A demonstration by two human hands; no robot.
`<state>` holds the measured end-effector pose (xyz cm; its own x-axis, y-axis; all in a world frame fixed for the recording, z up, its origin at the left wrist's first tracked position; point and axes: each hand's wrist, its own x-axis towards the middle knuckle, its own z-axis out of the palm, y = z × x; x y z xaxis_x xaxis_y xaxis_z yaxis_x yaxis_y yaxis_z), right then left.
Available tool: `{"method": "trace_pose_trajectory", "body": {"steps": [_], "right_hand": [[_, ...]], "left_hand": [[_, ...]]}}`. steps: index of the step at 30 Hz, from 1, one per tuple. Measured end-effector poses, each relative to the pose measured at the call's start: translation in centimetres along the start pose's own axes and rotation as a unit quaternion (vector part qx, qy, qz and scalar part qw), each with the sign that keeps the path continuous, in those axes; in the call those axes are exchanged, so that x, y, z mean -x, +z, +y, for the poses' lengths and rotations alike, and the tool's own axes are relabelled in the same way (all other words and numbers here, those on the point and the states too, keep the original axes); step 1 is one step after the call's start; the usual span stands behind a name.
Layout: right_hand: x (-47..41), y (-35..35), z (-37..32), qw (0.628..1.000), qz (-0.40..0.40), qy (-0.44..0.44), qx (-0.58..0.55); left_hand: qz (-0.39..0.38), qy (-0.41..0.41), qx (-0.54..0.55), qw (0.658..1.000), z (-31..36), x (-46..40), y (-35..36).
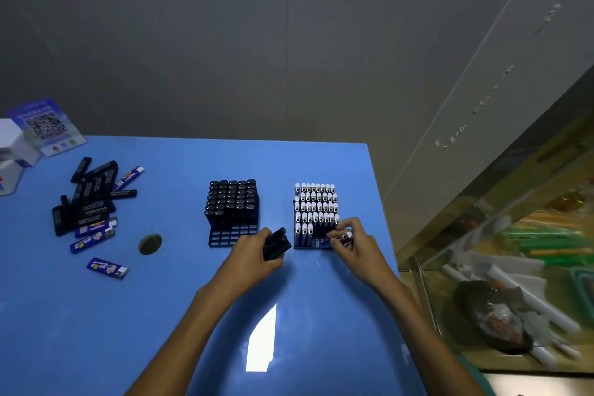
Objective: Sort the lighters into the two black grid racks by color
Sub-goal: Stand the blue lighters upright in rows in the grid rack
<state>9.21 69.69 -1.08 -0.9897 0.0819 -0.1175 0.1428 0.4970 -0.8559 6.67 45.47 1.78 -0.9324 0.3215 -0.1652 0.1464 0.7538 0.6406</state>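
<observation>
On the blue tabletop [180, 299] the 2 black grid racks [233, 236] are almost filled, black lighters [275, 244] being gripped by the left hand [254, 254], a blue lighter [345, 237] pinched by the right hand [356, 243] over the right rack [313, 244], while a loose pile [91, 199] is left unsorted.

I see a blue table [193, 299] carrying two black grid racks: one [232, 236] holding black lighters, one [310, 244] holding blue lighters. Loose lighters [91, 202] lie at far left, near a brown disc [150, 244], a code card [46, 125] and a white box [13, 151].

blue table [193, 267], black racks [233, 236], black lighters [233, 199], blue-white lighters [316, 212]
</observation>
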Motion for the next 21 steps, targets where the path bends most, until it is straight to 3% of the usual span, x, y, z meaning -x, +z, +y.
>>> {"method": "trace_pose_trajectory", "body": {"steps": [8,13,21], "right_hand": [[-0.7,0.1,0.4,0.994,-0.002,-0.067,0.089],[-1.1,0.6,0.5,0.992,0.003,-0.093,0.085],[-1.6,1.8,0.7,0.997,0.017,-0.051,0.049]], "left_hand": [[-0.004,-0.001,0.003,1.0,0.0,-0.3,0.0],[-0.005,-0.005,0.006,1.0,-0.4,-0.3,-0.1],[-0.007,-0.017,-0.002,1.0,-1.0,-0.6,0.0]]}}
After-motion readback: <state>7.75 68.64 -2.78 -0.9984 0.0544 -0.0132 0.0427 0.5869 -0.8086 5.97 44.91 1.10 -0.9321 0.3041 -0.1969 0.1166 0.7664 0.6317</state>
